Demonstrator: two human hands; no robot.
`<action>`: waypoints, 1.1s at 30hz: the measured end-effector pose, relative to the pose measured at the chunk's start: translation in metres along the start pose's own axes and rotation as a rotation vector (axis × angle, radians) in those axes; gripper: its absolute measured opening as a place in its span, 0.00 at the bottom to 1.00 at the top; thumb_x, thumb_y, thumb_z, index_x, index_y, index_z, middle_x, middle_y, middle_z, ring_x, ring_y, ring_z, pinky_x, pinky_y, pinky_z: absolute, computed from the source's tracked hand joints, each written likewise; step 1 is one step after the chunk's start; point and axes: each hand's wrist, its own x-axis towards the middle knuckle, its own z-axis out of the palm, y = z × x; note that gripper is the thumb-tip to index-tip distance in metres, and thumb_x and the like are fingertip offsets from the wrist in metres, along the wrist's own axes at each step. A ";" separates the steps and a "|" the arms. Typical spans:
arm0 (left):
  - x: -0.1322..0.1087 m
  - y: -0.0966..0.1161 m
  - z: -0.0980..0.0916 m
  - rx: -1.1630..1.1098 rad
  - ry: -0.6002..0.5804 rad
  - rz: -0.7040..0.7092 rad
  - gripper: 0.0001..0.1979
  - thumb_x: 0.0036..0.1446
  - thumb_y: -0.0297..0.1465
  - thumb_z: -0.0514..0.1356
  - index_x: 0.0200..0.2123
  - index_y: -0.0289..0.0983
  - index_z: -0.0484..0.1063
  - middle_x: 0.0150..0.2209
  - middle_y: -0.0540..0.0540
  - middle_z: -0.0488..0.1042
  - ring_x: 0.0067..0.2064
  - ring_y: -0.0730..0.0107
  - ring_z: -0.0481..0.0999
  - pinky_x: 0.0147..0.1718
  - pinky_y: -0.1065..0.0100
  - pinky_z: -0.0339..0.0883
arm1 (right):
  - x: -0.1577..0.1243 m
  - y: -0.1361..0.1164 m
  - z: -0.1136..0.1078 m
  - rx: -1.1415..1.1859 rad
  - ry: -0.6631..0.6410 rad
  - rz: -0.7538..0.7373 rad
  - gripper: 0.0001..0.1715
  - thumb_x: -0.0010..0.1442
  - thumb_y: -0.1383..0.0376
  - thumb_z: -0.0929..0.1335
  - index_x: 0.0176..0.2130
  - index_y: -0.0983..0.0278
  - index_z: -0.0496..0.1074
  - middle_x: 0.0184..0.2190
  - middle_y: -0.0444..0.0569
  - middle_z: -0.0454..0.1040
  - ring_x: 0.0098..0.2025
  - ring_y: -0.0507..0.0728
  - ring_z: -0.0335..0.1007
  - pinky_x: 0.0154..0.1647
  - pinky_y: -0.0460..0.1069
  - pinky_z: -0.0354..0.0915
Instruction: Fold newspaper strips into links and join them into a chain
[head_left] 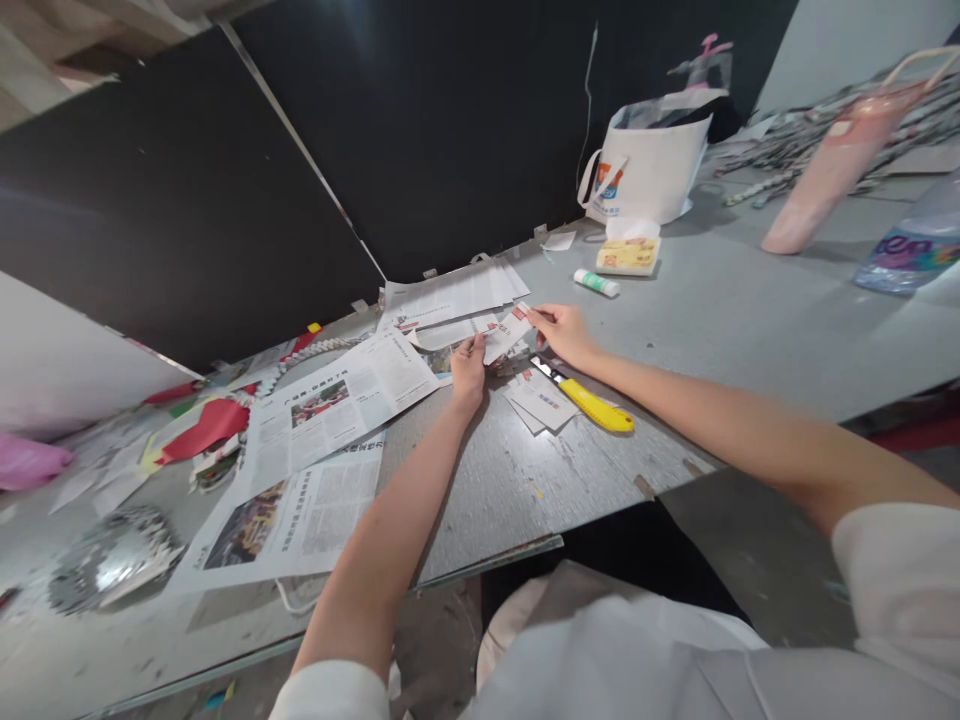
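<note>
Between my two hands is a small piece of newspaper [507,335] with red print. My left hand [469,372] pinches its left end, and the fingers of my right hand [561,333] grip its upper right end. Just below my right hand lies a yellow utility knife [592,400], its metal tip pointing up and left. Several cut paper pieces [541,400] are stacked loosely beside the knife, partly under it. Printed newspaper sheets [345,395] spread to the left of my left hand, and more sheets [450,292] lie behind both hands.
A glue stick [597,283], a tissue pack [628,256] and a white bag [651,165] stand toward the back right. Farther right are a pink bottle [832,180] and a clear bottle [915,245]. Red paper [206,428] and a silvery round object [112,560] lie at left.
</note>
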 end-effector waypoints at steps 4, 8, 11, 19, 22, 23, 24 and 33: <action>0.000 0.001 0.002 -0.055 -0.007 -0.035 0.18 0.67 0.49 0.65 0.44 0.39 0.74 0.29 0.49 0.76 0.23 0.73 0.71 0.23 0.71 0.67 | -0.001 -0.003 -0.001 -0.013 0.012 0.008 0.30 0.67 0.40 0.70 0.39 0.63 0.82 0.20 0.46 0.75 0.21 0.55 0.70 0.26 0.49 0.64; 0.001 0.001 0.003 -0.064 0.012 -0.038 0.18 0.70 0.49 0.62 0.43 0.39 0.72 0.28 0.50 0.75 0.23 0.72 0.72 0.24 0.69 0.66 | 0.000 -0.003 -0.001 -0.007 0.027 0.001 0.28 0.68 0.42 0.70 0.39 0.63 0.82 0.19 0.45 0.74 0.21 0.55 0.70 0.26 0.49 0.64; -0.001 0.004 0.003 -0.048 -0.012 -0.059 0.18 0.68 0.49 0.63 0.43 0.39 0.72 0.28 0.50 0.75 0.23 0.71 0.72 0.25 0.69 0.67 | 0.001 -0.002 -0.001 0.002 0.042 0.006 0.26 0.68 0.43 0.70 0.39 0.62 0.82 0.19 0.44 0.73 0.21 0.55 0.69 0.26 0.49 0.64; -0.007 0.008 0.001 0.040 -0.173 -0.056 0.24 0.56 0.38 0.73 0.51 0.38 0.69 0.26 0.50 0.78 0.24 0.72 0.73 0.28 0.69 0.67 | 0.002 -0.004 0.000 0.031 0.058 0.032 0.18 0.69 0.52 0.71 0.37 0.63 0.79 0.18 0.43 0.72 0.20 0.54 0.68 0.25 0.49 0.62; -0.007 0.008 0.001 0.036 -0.178 -0.056 0.24 0.56 0.38 0.73 0.51 0.38 0.69 0.26 0.50 0.78 0.24 0.71 0.73 0.27 0.69 0.66 | 0.002 -0.005 0.001 0.046 0.058 0.059 0.14 0.68 0.56 0.70 0.35 0.63 0.78 0.18 0.43 0.71 0.21 0.54 0.68 0.25 0.49 0.63; -0.007 0.009 0.001 0.038 -0.176 -0.053 0.23 0.57 0.38 0.72 0.50 0.37 0.69 0.26 0.50 0.78 0.24 0.71 0.73 0.27 0.69 0.66 | 0.002 -0.005 0.001 0.052 0.058 0.072 0.13 0.68 0.57 0.70 0.35 0.62 0.78 0.18 0.42 0.71 0.21 0.54 0.68 0.25 0.48 0.63; -0.007 0.009 0.001 0.043 -0.174 -0.052 0.23 0.57 0.37 0.72 0.50 0.37 0.69 0.26 0.50 0.78 0.24 0.71 0.72 0.27 0.70 0.65 | 0.002 -0.006 0.001 0.059 0.059 0.083 0.11 0.67 0.59 0.70 0.35 0.62 0.78 0.18 0.42 0.72 0.20 0.54 0.68 0.25 0.48 0.63; -0.010 0.013 0.004 0.056 -0.170 -0.055 0.20 0.56 0.34 0.71 0.48 0.37 0.70 0.24 0.51 0.77 0.23 0.73 0.71 0.27 0.70 0.64 | 0.002 -0.005 0.002 0.165 0.038 0.133 0.04 0.61 0.66 0.70 0.37 0.62 0.78 0.22 0.44 0.75 0.18 0.51 0.58 0.19 0.47 0.53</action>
